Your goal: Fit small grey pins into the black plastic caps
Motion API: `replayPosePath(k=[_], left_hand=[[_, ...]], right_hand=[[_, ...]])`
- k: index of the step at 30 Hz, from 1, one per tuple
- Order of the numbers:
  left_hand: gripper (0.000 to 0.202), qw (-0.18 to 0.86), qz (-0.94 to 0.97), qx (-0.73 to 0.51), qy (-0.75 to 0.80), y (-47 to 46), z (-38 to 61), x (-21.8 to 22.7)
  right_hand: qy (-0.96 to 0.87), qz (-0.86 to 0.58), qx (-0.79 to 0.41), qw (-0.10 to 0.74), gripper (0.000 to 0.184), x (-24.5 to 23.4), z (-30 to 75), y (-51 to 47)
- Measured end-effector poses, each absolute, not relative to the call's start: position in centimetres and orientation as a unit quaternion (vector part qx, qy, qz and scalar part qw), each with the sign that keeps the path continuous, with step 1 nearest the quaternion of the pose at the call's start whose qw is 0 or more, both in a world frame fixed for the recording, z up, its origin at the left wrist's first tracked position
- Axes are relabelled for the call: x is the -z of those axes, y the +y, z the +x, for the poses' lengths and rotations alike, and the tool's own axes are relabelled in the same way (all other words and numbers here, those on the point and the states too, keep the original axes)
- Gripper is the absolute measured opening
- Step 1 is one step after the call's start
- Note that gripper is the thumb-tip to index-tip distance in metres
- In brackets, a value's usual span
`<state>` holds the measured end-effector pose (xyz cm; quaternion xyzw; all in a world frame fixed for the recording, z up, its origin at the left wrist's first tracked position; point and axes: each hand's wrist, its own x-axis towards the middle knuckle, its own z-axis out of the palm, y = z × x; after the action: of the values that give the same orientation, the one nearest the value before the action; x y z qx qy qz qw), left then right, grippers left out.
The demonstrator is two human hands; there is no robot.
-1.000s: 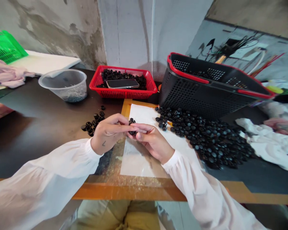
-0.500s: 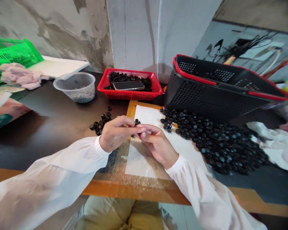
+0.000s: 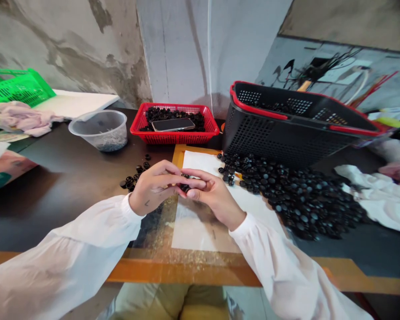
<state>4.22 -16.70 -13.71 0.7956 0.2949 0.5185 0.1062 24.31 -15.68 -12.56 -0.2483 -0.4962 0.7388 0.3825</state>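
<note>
My left hand (image 3: 153,186) and my right hand (image 3: 210,195) meet over the table's middle, fingertips pinched together on a small black plastic part (image 3: 186,187) that is mostly hidden between them. A large heap of the same black round parts (image 3: 293,195) spreads to the right of my right hand. A small cluster of black parts (image 3: 133,175) lies just left of my left hand. Under the hands is a white sheet (image 3: 200,222).
A red basket (image 3: 173,133) of black parts with a phone (image 3: 173,124) on top stands behind the hands. A black crate with red rim (image 3: 286,129) is at the right, a clear plastic tub (image 3: 100,130) and a green basket (image 3: 16,89) at the left. White cloth (image 3: 380,200) lies far right.
Both hands stay pinched together on the small part, with the fingers closing more tightly over it so less of it shows. The camera view has shifted slightly.
</note>
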Motion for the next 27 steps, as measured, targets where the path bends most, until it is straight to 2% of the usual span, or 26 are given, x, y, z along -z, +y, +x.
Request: replayPosePath(k=[9,15,19,27], left_hand=[[0.027,0.179,0.77,-0.536,0.296,-17.0,4.6,13.9],[0.011,0.37,0.642,-0.61,0.279,-17.8,6.2,13.5],[0.009,0.473,0.581,-0.609,0.26,-18.2,6.7,13.1],[0.009,0.465,0.573,-0.626,0.253,-18.0,6.9,14.2]], right_hand=[[-0.468,-0.222,-0.763,0.387,0.047,13.1,24.2,-15.6],[-0.459,-0.252,-0.749,0.406,0.04,13.2,23.9,-15.8],[-0.445,-0.267,-0.746,0.419,0.038,13.1,23.7,-16.0],[-0.424,-0.297,-0.739,0.431,0.034,12.9,23.4,-16.1]])
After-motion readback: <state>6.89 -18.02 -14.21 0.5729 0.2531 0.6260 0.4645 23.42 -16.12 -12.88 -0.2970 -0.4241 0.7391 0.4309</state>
